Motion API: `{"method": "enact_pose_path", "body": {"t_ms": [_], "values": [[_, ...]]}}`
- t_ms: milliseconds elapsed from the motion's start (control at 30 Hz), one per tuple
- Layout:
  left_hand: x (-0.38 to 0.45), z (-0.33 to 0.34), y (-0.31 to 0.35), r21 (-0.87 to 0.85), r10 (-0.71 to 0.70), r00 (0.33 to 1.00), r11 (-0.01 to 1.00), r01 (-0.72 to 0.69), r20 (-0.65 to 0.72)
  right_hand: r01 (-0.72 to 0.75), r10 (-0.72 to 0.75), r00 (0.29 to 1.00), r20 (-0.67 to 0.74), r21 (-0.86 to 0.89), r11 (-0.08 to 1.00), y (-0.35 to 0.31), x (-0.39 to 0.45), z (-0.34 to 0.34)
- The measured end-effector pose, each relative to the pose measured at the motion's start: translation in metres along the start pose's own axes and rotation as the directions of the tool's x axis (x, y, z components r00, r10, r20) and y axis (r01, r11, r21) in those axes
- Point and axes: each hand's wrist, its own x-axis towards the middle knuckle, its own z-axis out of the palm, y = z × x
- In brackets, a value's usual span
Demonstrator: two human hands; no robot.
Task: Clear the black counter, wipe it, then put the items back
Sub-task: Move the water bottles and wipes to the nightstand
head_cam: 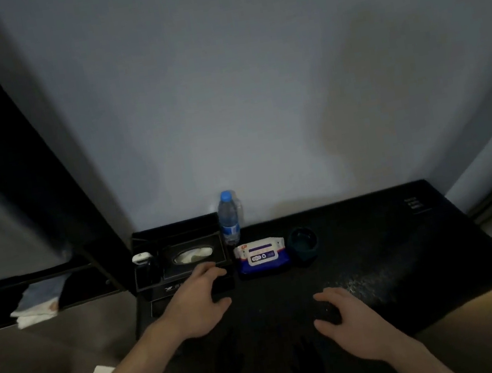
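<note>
Black counter [376, 246], water bottle [229, 218], wipes pack [262, 254], tissue box [193, 256]

Your left hand [197, 303] reaches forward to the near edge of the black tray [185, 279], fingers spread and slightly bent, touching it. Your right hand [348, 320] hovers well to the right of that tray and nearer you, palm down, fingers loosely curved.

At frame centre we see the tissue box [192, 256] leftmost on the counter [376, 246], bottle [229, 218] behind-right of it, wipes pack [262, 254] then cup [304, 245] rightward.
</note>
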Motion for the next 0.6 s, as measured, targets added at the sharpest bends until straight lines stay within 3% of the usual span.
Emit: {"method": "enact_pose_path", "body": {"t_ms": [200,400,600], "values": [[0.078,-0.005,0.054,-0.056,-0.072,0.996,0.996,0.069,-0.048,0.076,-0.076,0.997,0.021,-0.003,0.997,0.028,0.058,-0.047],[0.165,-0.021,0.068,-0.107,-0.212,0.967,0.974,0.198,-0.141,0.089,-0.090,0.993,0.074,0.020,0.996,0.048,0.102,-0.066],[0.214,-0.023,0.077,0.091,-0.228,0.967,0.967,0.239,-0.116,0.105,-0.109,0.987,0.119,0.040,0.994,0.060,0.131,-0.072]]}}
